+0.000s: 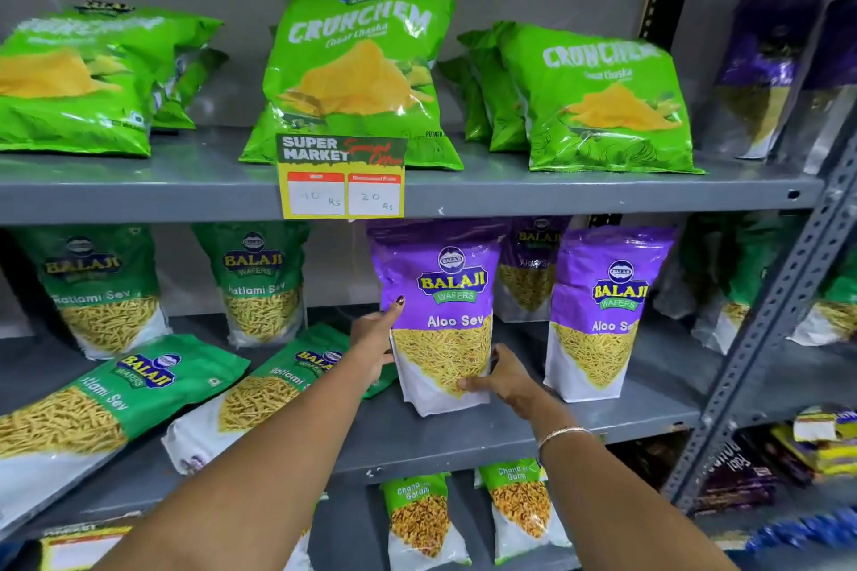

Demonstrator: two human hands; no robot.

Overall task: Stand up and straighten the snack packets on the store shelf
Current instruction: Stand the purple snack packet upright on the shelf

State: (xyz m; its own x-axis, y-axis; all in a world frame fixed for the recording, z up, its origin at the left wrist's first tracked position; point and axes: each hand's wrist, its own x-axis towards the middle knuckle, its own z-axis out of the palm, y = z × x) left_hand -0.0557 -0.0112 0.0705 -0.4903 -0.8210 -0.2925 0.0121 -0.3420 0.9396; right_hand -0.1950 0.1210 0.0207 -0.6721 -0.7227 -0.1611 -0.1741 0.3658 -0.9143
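A grey metal shelf unit [603,195] fills the view, with several boards one above the other. On the top board stand big green Crunchem bags [357,74], the middle one upright behind a yellow price tag [342,176] that hangs on the board's edge. On the middle board, at the left, two green Ratlami Sev packets [106,394] lie flat on their backs, and two more of the same kind stand upright behind them [264,283]. Near the centre of this board stands the purple Aloo Sev packet [440,315], upright and facing forward, with a second purple packet [603,311] just beside it on the right and another one behind. The left hand [373,338] presses against the left edge of the centre packet, its thumb lying on the front and the other fingers hidden behind. The right hand [498,380] holds the lower right corner, with the thumb across the front and the fingers wrapped around the side. On the lowest board stand small Chana Garam packets [419,519]. A thin bracelet [563,433] sits on the right wrist.
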